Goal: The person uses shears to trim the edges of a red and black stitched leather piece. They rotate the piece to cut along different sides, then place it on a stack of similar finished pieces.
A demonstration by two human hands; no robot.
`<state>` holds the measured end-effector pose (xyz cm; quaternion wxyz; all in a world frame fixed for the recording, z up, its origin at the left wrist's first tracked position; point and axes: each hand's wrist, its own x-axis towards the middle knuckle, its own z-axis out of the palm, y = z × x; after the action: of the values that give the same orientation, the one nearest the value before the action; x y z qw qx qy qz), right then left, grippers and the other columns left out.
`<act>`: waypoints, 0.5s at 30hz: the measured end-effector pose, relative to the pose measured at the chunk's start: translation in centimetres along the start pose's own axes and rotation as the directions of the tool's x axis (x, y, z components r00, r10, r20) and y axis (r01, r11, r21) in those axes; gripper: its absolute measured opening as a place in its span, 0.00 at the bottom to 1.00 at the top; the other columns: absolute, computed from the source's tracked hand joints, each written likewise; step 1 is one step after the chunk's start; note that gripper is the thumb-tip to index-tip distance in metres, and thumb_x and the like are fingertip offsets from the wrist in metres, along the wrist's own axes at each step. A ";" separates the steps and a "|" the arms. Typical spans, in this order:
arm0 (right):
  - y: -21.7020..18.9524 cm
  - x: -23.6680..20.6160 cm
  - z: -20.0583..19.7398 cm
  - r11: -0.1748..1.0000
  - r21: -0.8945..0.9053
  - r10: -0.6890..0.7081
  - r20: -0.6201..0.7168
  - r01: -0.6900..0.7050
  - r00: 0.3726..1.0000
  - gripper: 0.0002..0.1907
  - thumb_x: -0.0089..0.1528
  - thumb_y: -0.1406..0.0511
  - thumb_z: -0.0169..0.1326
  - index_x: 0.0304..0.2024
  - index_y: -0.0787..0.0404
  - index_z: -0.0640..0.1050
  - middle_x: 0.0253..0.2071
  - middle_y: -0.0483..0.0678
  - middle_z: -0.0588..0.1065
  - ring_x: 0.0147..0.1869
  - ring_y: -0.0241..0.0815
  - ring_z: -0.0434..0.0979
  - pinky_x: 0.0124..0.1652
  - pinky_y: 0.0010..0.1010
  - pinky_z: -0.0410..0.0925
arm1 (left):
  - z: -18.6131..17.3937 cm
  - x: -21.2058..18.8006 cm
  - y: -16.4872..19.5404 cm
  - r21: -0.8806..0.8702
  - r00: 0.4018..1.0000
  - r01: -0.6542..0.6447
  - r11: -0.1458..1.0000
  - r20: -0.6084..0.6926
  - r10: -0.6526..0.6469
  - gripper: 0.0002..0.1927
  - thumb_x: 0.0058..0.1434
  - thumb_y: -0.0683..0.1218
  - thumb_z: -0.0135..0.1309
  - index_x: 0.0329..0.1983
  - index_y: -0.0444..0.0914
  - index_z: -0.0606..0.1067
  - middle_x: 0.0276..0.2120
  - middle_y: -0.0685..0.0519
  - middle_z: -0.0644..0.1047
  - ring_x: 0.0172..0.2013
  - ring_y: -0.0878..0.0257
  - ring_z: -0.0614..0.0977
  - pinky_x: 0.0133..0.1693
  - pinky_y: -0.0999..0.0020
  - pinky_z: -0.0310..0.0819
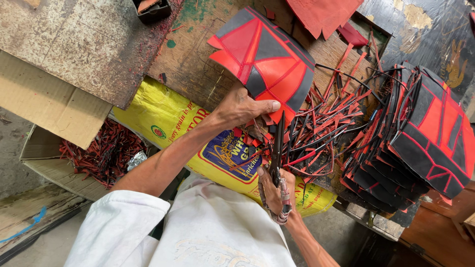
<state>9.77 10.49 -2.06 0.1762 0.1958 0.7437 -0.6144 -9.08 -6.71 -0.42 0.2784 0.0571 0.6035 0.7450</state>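
Head view:
Left hand (241,108): pinching the bottom edge of a stitched panel (264,58), thumb on top, fingers tucked under it.
Panel: red and dark grey patches sewn together with red seams, smooth leathery look, rounded fan shape; sits just above the left hand, over the worn wooden board (193,54).
Right hand (273,190): closed round the handles of a pair of scissors (277,160), which look wrapped in worn tape or cord. Dark blades point up at the panel's lower edge, right by the left thumb. Can't really tell how far the blades are apart.
Offcuts (321,131): messy tangle of thin red and black strips, just right of both hands.
Stack of panels (420,143): same red and grey pieces, piled and fanned out, further right of the hands.
Sack (163,116): yellow woven plastic with a blue printed patch, lying under the left forearm.
Cardboard box (49,118): well left of the hands, flap open, holding a heap of small red trimmings (101,151) plus a crumpled bit of foil.
Small dark tray (151,9): far above the left hand, something reddish in it, too small to make out.
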 end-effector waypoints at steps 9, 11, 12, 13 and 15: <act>2.2 -4.3 -0.1 0.992 0.018 0.121 0.087 -0.123 0.989 0.18 0.63 0.60 0.61 0.23 0.59 0.70 0.16 0.39 0.64 0.18 0.28 0.60 0.18 0.25 0.54 | -5.9 -0.6 2.5 -0.042 0.964 -0.247 0.968 0.087 0.250 0.24 0.60 0.48 0.67 0.55 0.32 0.77 0.46 0.50 0.81 0.45 0.68 0.82 0.46 0.73 0.82; 2.1 -4.4 0.0 0.939 0.085 0.327 0.075 -0.333 0.942 0.20 0.60 0.59 0.63 0.23 0.60 0.69 0.16 0.40 0.65 0.16 0.30 0.60 0.16 0.27 0.54 | -7.7 -1.5 2.1 -0.109 0.991 -0.126 0.986 -0.049 0.121 0.20 0.63 0.47 0.66 0.53 0.31 0.79 0.46 0.48 0.81 0.44 0.65 0.82 0.45 0.71 0.82; 1.9 -3.8 0.4 0.950 0.095 0.287 0.095 -0.296 0.953 0.19 0.60 0.58 0.63 0.23 0.61 0.70 0.15 0.41 0.66 0.15 0.31 0.61 0.16 0.27 0.55 | -8.3 -1.9 2.0 -0.144 0.996 -0.064 0.987 -0.078 0.053 0.21 0.62 0.47 0.65 0.55 0.32 0.77 0.46 0.48 0.81 0.43 0.65 0.83 0.44 0.70 0.84; 1.8 -3.5 0.8 0.959 0.104 0.253 0.115 -0.265 0.961 0.19 0.59 0.58 0.63 0.23 0.61 0.70 0.15 0.42 0.67 0.14 0.31 0.62 0.15 0.27 0.56 | -8.9 -2.6 1.8 -0.187 0.994 -0.001 0.982 -0.108 -0.020 0.22 0.61 0.47 0.64 0.56 0.33 0.75 0.46 0.49 0.81 0.43 0.64 0.84 0.42 0.68 0.86; 1.3 -2.9 1.9 0.967 0.106 0.211 0.172 -0.231 0.962 0.19 0.59 0.55 0.62 0.24 0.61 0.71 0.14 0.42 0.67 0.13 0.32 0.62 0.14 0.27 0.56 | -9.4 -4.2 1.6 -0.236 0.993 0.048 0.971 -0.098 -0.073 0.25 0.60 0.46 0.63 0.59 0.35 0.71 0.46 0.50 0.80 0.43 0.64 0.84 0.42 0.66 0.88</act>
<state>12.98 8.61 -2.07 0.2900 0.2387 0.6609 -0.6497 -10.06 -17.07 -0.42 0.2735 -0.0338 0.5272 0.8038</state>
